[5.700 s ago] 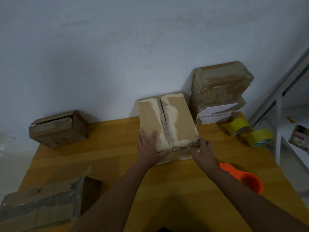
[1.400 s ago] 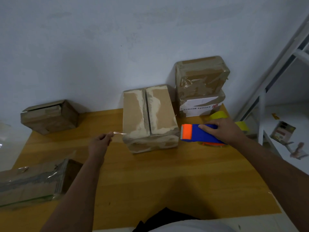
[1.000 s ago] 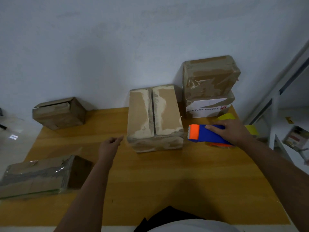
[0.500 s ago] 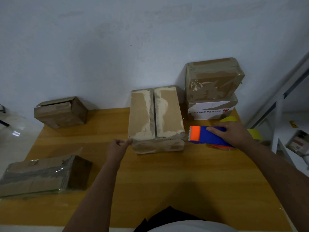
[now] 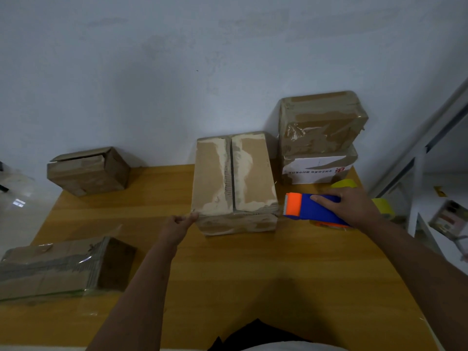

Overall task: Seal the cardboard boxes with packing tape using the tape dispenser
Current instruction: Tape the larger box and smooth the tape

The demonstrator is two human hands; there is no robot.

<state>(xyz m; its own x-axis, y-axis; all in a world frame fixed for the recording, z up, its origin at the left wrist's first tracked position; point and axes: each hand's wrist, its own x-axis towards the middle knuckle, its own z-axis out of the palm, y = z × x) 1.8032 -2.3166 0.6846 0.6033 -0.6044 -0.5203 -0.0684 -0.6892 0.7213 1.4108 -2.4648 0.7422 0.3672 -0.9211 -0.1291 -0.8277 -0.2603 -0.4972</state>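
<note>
A brown cardboard box (image 5: 234, 178) with torn, pale flaps and an open centre seam stands mid-table against the wall. My left hand (image 5: 178, 225) has its fingers pinched together at the box's front left corner, touching it; a thin clear tape end seems to be between them but is hard to see. My right hand (image 5: 352, 210) grips the blue tape dispenser (image 5: 309, 207). Its orange toothed head points at the box's front right corner, just beside it.
Two taped boxes (image 5: 321, 122) are stacked at the back right, with yellow tape rolls (image 5: 383, 209) next to them. An open box (image 5: 87, 171) sits back left and a flat wrapped box (image 5: 50, 268) front left on the wooden table (image 5: 253, 274). A metal rack (image 5: 417, 158) stands to the right.
My left hand moved right, from out over the table to the box's front left corner. My right hand picked up the dispenser earlier and has held it beside the box's right corner.
</note>
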